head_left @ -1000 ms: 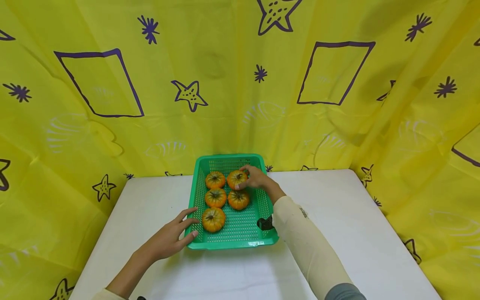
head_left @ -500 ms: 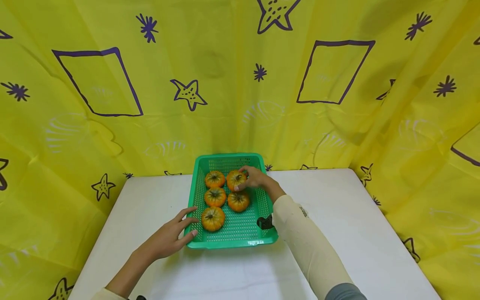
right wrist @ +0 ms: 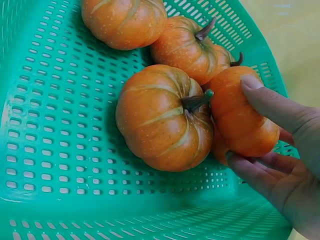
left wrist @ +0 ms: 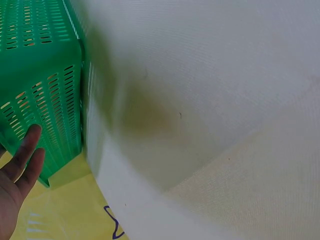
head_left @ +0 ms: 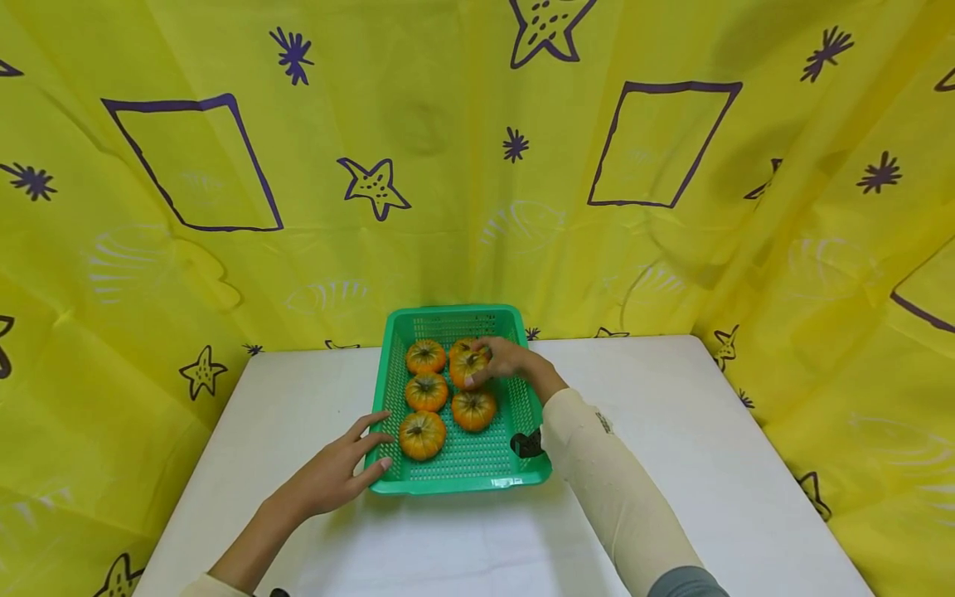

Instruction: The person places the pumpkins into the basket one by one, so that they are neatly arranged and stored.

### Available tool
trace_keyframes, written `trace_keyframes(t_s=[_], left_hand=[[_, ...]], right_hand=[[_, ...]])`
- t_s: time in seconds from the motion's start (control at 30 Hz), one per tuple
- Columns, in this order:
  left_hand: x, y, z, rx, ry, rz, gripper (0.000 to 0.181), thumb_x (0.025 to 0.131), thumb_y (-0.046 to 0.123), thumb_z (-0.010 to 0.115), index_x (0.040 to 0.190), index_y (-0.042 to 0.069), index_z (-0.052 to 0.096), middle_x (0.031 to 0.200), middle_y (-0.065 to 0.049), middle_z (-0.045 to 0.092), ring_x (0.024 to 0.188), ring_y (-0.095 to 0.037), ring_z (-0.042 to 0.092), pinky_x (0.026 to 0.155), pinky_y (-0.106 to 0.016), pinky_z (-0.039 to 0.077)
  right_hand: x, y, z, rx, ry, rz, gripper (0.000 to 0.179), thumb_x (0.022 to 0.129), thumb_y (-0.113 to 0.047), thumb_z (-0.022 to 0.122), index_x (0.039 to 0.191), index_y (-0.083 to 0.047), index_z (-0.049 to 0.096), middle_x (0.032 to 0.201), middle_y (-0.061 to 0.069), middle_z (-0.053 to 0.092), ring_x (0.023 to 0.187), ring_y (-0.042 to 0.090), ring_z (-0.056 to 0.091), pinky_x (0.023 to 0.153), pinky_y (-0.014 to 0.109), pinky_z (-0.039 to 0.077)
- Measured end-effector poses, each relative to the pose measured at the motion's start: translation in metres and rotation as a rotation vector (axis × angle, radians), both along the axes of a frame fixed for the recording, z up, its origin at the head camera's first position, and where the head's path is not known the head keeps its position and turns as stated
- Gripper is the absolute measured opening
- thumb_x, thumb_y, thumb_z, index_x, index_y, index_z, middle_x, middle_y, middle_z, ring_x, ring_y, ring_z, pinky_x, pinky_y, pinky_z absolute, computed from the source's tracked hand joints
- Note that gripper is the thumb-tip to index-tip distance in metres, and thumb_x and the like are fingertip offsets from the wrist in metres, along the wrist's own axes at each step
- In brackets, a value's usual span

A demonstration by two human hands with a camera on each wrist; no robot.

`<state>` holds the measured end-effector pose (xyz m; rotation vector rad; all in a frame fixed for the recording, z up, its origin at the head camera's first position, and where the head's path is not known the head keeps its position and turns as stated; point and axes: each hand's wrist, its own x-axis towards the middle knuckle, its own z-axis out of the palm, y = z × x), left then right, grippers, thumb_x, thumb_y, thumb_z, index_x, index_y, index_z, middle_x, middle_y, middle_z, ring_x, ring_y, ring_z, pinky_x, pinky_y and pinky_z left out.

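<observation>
In the head view a green plastic basket (head_left: pixel 485 483) holds several small orange pumpkins, and three of them line its left side. My right hand (head_left: pixel 506 360) reaches in over the right side and grips a pumpkin (right wrist: pixel 245 117) between thumb and fingers. The right wrist view shows it tilted on its side, close against another pumpkin (right wrist: pixel 162 117) with a green-tipped stem. Partly hidden behind the held one is a further pumpkin (head_left: pixel 462 344). My left hand (head_left: pixel 336 473) rests at the basket's left rim with spread, relaxed fingers, seen in the left wrist view beside the perforated wall (left wrist: pixel 50 110).
The basket stands on a white-covered table (head_left: pixel 634 431), near its back edge. A yellow curtain (head_left: pixel 448 257) with purple drawings hangs behind and along both sides. A dark device (head_left: pixel 526 444) sits under the right wrist, overlapping the basket's right side.
My right hand has drawn its pumpkin slightly toward me, and another pumpkin now shows behind it. The pumpkin in front has shifted toward me. The left hand stays at the rim.
</observation>
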<state>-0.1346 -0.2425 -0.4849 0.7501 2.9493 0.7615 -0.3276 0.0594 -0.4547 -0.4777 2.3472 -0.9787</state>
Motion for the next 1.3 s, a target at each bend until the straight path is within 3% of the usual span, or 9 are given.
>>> trace_keyframes(t_s=[0.23, 0.63, 0.93, 1.3], left_hand=[[0.001, -0.001, 0.000, -0.005, 0.008, 0.006, 0.038, 0.104, 0.038, 0.054, 0.131, 0.012, 0.063, 0.157, -0.007, 0.039, 0.124, -0.034, 0.061, 0.093, -0.053, 0.054], [0.000, -0.003, -0.002, 0.005, 0.015, 0.015, 0.037, 0.103, 0.037, 0.056, 0.130, 0.012, 0.064, 0.157, -0.007, 0.039, 0.125, -0.035, 0.060, 0.094, -0.054, 0.053], [0.000, -0.002, -0.002, 0.004, 0.004, 0.016, 0.039, 0.104, 0.039, 0.054, 0.130, 0.012, 0.064, 0.158, -0.007, 0.039, 0.126, -0.035, 0.059, 0.095, -0.054, 0.053], [0.000, -0.001, -0.001, 0.004, 0.002, 0.006, 0.038, 0.104, 0.038, 0.054, 0.130, 0.012, 0.064, 0.158, -0.008, 0.038, 0.127, -0.035, 0.059, 0.095, -0.054, 0.053]], right_hand=[[0.002, 0.001, 0.001, -0.017, -0.067, 0.016, 0.072, 0.084, -0.026, 0.083, 0.144, -0.009, 0.046, 0.146, 0.018, 0.045, 0.102, 0.026, 0.063, 0.100, 0.050, 0.050], [0.004, -0.003, -0.001, 0.013, -0.071, 0.042, 0.069, 0.084, -0.030, 0.083, 0.141, -0.011, 0.049, 0.144, 0.017, 0.046, 0.097, 0.025, 0.064, 0.099, 0.048, 0.050], [0.007, -0.007, -0.006, 0.047, -0.065, 0.033, 0.070, 0.084, -0.026, 0.084, 0.141, -0.006, 0.049, 0.140, 0.018, 0.048, 0.104, 0.025, 0.058, 0.093, 0.043, 0.054], [0.010, -0.009, -0.010, 0.111, -0.050, 0.057, 0.064, 0.086, -0.023, 0.082, 0.138, -0.004, 0.052, 0.137, 0.018, 0.052, 0.099, 0.023, 0.059, 0.086, 0.036, 0.055]])
